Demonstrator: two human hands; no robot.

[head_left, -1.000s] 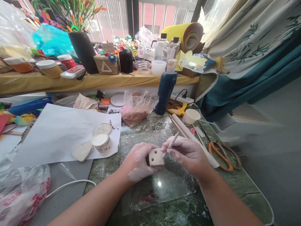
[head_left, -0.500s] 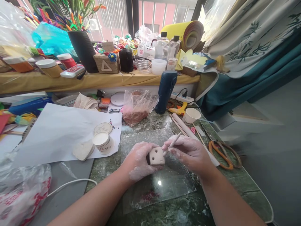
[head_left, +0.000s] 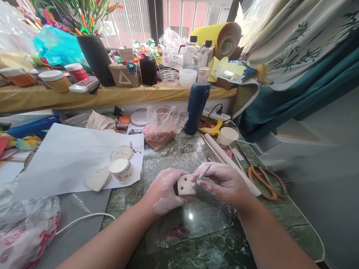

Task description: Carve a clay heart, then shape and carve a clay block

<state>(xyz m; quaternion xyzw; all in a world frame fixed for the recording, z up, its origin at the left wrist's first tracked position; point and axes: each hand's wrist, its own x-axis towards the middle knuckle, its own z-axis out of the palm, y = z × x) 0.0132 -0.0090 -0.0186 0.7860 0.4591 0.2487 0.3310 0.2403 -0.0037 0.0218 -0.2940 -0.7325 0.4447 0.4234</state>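
Observation:
My left hand, dusted with white powder, is wrapped round a pale clay block with round holes in its upper face. At the block's right edge, my right hand pinches a thin pale stick-like tool; its lower end is partly hidden by the fingers, and I cannot tell if it touches the clay. Both hands are over a clear sheet smeared with powder.
Left of the hands, a white paper carries a small tub and a flat pale clay piece. Scissors and a pale roll lie to the right. Behind stand a blue bottle and a clear bag with reddish contents.
My right hand has shifted slightly left and its fingers have closed in on the block's right edge, the tool lying at a changed angle. My left hand keeps its hold on the block.

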